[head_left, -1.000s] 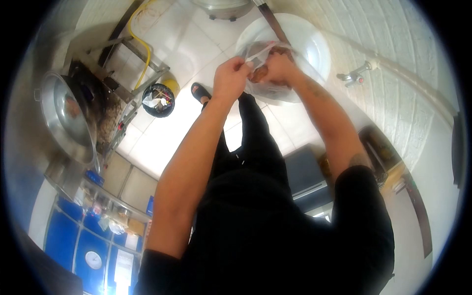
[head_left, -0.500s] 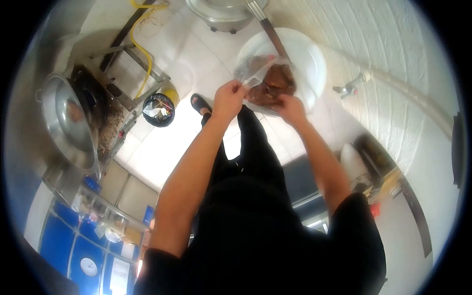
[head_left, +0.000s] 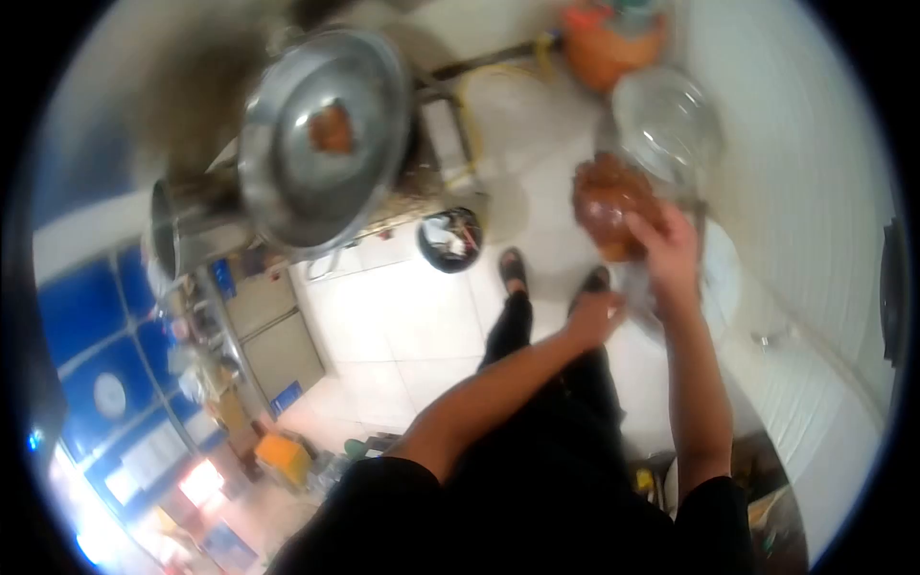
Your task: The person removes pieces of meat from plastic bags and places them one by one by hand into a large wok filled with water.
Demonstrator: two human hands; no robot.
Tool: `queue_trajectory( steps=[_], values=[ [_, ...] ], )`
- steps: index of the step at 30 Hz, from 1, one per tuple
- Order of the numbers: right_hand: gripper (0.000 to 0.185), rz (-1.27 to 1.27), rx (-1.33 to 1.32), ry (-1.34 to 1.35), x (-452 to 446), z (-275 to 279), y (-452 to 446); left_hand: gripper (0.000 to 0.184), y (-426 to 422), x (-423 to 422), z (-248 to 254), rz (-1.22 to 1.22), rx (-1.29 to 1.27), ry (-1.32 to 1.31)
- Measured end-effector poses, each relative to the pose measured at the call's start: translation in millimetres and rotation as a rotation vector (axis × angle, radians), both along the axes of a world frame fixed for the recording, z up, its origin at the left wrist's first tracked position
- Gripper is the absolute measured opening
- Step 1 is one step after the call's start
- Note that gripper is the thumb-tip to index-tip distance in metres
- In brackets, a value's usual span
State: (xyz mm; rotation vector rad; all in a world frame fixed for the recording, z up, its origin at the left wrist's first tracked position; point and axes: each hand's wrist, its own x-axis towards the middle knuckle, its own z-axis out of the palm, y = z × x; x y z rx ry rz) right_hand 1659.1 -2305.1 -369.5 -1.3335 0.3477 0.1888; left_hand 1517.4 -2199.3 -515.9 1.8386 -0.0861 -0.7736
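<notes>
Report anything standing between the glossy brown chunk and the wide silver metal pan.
Nothing visible stands between the glossy brown chunk, held in the right hand, and the wide silver metal pan; the round black bin sits off that line.

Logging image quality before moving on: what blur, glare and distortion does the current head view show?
Head view: blur softens the right hand and the glossy brown lump; same view, glare whitens the pale square floor tiles; same view, fisheye distortion bends the ribbed white wall, with black corners around.
</notes>
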Motion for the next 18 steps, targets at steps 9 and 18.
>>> queue_trajectory(
  steps=[9,18],
  values=[
    [0.034,0.561,-0.832,-0.258,155,-34,362,0.028,293,-136,13,0.7,-0.032,0.315],
    [0.024,0.821,-1.169,-0.288,187,-29,437,0.028,369,-230,34,1.38,0.002,0.375]
  ],
)
